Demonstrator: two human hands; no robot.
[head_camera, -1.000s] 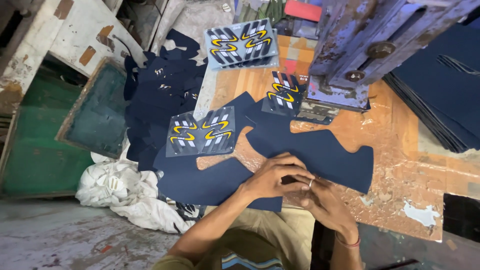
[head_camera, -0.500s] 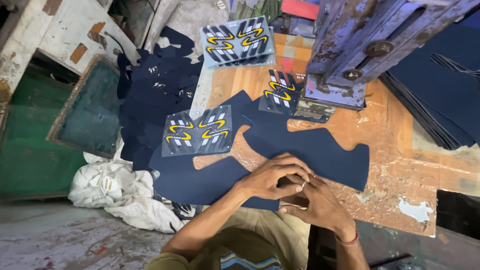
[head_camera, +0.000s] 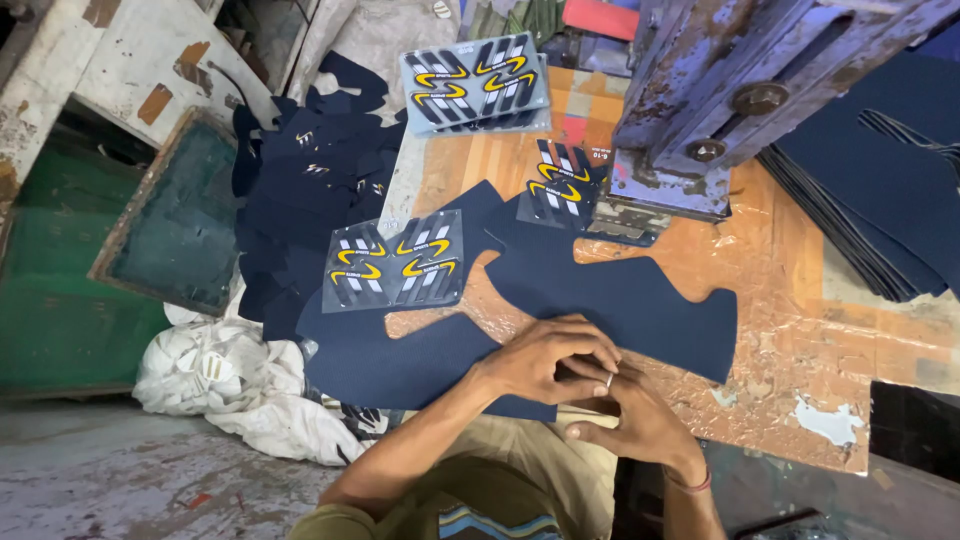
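So both hands are bunched together at the near edge of the worn orange worktable (head_camera: 800, 300), right on top of a big navy fabric cut piece (head_camera: 620, 290) that lies flat across the table. The left hand (head_camera: 545, 360) is palm down with the fingers curled over, pressing on the near edge of that piece. The right hand (head_camera: 630, 415) sits just beside it, touching it, fingers bent in toward the left one, a ring on one finger. The two hands overlap enough that I honestly can't tell if either one is pinching the fabric or just resting on it.

Going off the navy piece as the landmark: a grey transfer sheet (head_camera: 395, 262) with yellow and white swoosh shapes lies on its far left part. A smaller printed piece (head_camera: 557, 185) sits just past its far edge, right up against the rusty blue press (head_camera: 720, 90). Another grey sheet (head_camera: 475, 82) is further beyond that. Off to the right there's a stack of navy pieces (head_camera: 880, 190), and to the left a loose heap of navy cutouts (head_camera: 310, 190) with a crumpled white cloth (head_camera: 230, 390) below it.
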